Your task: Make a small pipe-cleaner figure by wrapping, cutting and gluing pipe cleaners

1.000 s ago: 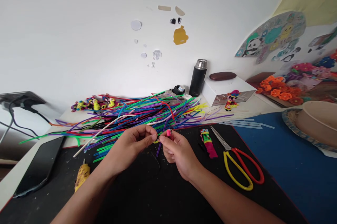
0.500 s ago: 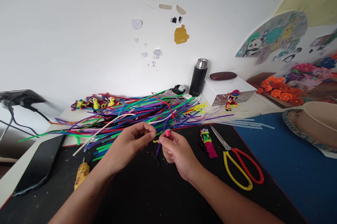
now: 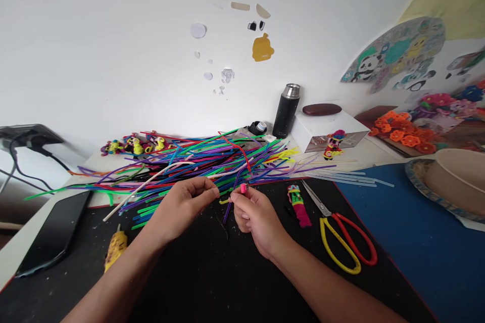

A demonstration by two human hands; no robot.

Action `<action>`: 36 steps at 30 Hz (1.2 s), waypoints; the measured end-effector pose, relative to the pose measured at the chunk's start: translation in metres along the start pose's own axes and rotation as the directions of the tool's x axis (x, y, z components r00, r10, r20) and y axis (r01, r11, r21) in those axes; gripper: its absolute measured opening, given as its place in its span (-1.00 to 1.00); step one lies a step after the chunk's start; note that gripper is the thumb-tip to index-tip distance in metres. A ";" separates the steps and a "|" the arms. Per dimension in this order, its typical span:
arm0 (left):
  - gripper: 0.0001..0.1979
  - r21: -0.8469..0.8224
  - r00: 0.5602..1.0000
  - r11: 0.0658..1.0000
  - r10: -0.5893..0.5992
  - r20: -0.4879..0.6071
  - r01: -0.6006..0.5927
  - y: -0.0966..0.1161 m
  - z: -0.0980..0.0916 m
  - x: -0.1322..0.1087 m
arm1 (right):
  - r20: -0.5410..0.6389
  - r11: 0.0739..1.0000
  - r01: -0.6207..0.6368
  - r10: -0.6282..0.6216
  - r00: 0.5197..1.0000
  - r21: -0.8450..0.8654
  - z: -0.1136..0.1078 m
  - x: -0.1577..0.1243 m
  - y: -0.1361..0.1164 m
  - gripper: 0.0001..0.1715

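Over the black mat, my left hand [image 3: 187, 205] is closed in a pinch; whatever lies between thumb and forefinger is too small to make out. Just right of it, my right hand [image 3: 258, 216] grips a small pink piece [image 3: 243, 188] whose top pokes out above the fingers. A bit of yellow pipe cleaner [image 3: 224, 202] shows beside the right fingertips. Behind both hands spreads a heap of coloured pipe cleaners [image 3: 212, 161]. A small magenta, green and yellow figure part [image 3: 299, 206] lies right of my right hand, alongside scissors [image 3: 333, 227] with yellow and red handles.
At left are a phone [image 3: 53, 234] and a yellow glue gun [image 3: 115, 249]. Several small pipe-cleaner figures [image 3: 134, 146] lie at the back left. A black flask [image 3: 286, 110], a white box [image 3: 329, 128] and a standing figure [image 3: 335, 145] are at the back right.
My left hand has drawn slightly left, widening the gap to my right hand. The right hand keeps its hold on the pink piece. The whole view has shifted a little.
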State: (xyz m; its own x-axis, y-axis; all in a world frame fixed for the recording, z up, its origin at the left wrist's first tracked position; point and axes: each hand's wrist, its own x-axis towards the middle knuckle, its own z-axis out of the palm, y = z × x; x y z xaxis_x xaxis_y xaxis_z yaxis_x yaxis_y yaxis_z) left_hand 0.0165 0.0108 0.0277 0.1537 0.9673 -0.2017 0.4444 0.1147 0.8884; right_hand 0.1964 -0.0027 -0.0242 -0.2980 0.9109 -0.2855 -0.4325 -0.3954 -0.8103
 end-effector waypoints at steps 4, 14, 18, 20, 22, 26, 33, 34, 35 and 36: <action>-0.63 0.080 0.999 0.996 0.032 -0.012 -0.031 0.001 0.001 0.000 | -0.001 1.000 0.001 -0.001 1.000 0.009 -0.001 0.000 0.001 -0.59; -0.62 0.166 0.999 0.985 0.050 0.015 -0.052 -0.003 0.002 -0.001 | -0.014 1.000 -0.003 0.003 1.000 0.005 -0.001 0.001 0.002 -0.63; -0.60 0.158 0.998 0.985 0.067 0.008 -0.067 -0.002 0.003 -0.002 | -0.009 1.000 -0.002 0.002 1.000 0.004 -0.001 0.001 0.002 -0.65; -0.58 0.147 0.997 0.986 0.079 0.002 -0.078 -0.002 0.003 -0.002 | -0.006 1.000 -0.001 0.001 1.000 0.004 -0.001 0.001 0.002 -0.66; -0.53 0.130 0.996 0.988 0.083 -0.008 -0.082 -0.002 0.004 -0.002 | -0.008 1.000 -0.001 0.001 1.000 0.004 -0.001 0.000 0.002 -0.66; -0.50 0.077 0.994 0.993 0.098 -0.057 -0.093 -0.003 0.005 0.000 | -0.027 1.000 -0.008 0.008 1.000 -0.002 0.000 0.000 0.001 -0.66; -0.55 0.038 0.996 0.996 0.084 -0.018 -0.083 -0.004 0.006 0.000 | -0.032 0.999 -0.013 0.012 0.999 -0.033 0.001 0.000 0.000 -0.65; -0.55 0.036 0.997 0.996 0.080 -0.002 -0.080 -0.004 0.006 0.000 | -0.032 0.999 -0.011 0.010 0.999 -0.041 0.001 0.000 0.000 -0.65; -0.56 0.033 0.997 0.996 0.078 0.015 -0.078 -0.004 0.006 0.000 | -0.030 0.999 -0.010 0.008 1.000 -0.048 0.001 -0.001 0.001 -0.65; -0.56 0.030 0.997 0.997 0.076 0.030 -0.077 -0.004 0.006 0.000 | -0.028 0.999 -0.008 0.007 1.000 -0.052 0.001 -0.001 0.001 -0.64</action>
State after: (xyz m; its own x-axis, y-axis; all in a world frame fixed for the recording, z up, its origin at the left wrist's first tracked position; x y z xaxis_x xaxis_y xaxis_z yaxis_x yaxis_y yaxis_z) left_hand 0.0199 0.0088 0.0216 0.2132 0.9660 -0.1460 0.4575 0.0334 0.8886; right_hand 0.1951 -0.0040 -0.0241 -0.2772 0.9110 -0.3052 -0.3851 -0.3964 -0.8334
